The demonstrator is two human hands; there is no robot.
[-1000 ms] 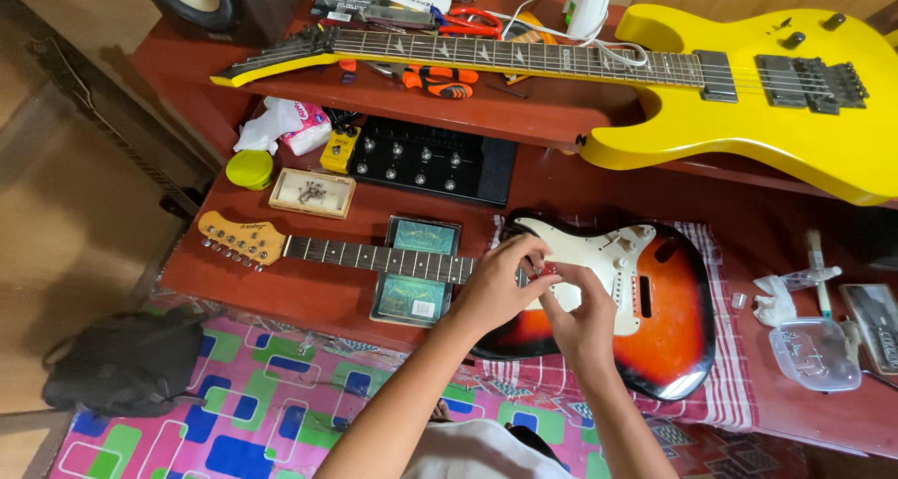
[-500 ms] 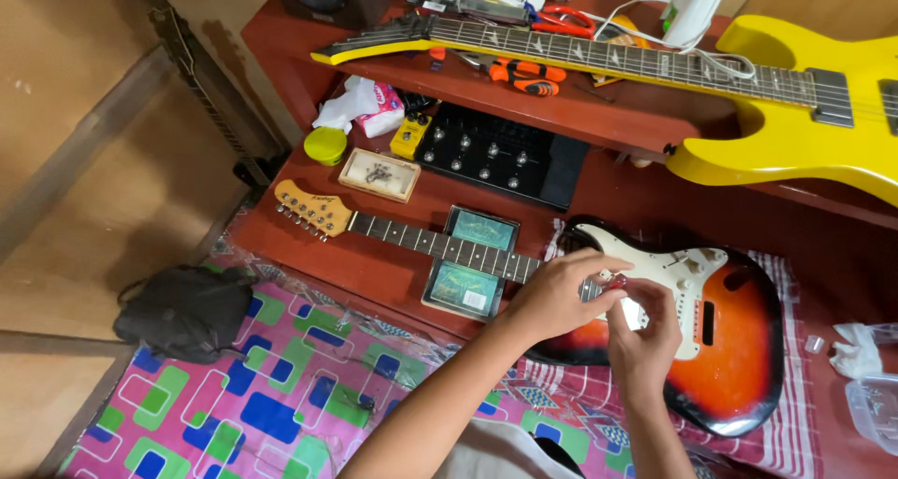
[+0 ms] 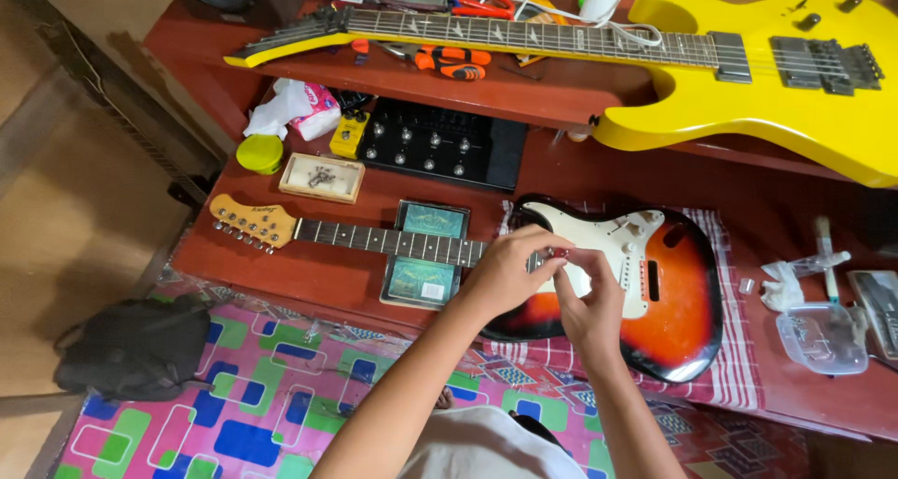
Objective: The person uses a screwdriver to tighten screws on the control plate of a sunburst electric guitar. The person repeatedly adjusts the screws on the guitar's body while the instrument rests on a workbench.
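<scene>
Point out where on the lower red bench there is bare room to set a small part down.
Bare wood lies in front of the sunburst guitar's neck, left of the green book. Another strip runs between the yellow guitar and the clear plastic tub. It is crowded around the pedalboard, and where both hands work.

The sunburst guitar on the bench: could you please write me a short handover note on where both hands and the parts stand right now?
Left hand: over the neck joint of the sunburst guitar, fingertips pinched on something small; too small to identify.
Right hand: meets the left over the white pickguard, fingers curled in the same grip.
Guitar lies flat on a striped cloth, neck resting across a green-topped box.
Small tray of metal bits sits above the headstock.
Done: no strings are visible on the neck.
Left: cannot tell from this view.
</scene>
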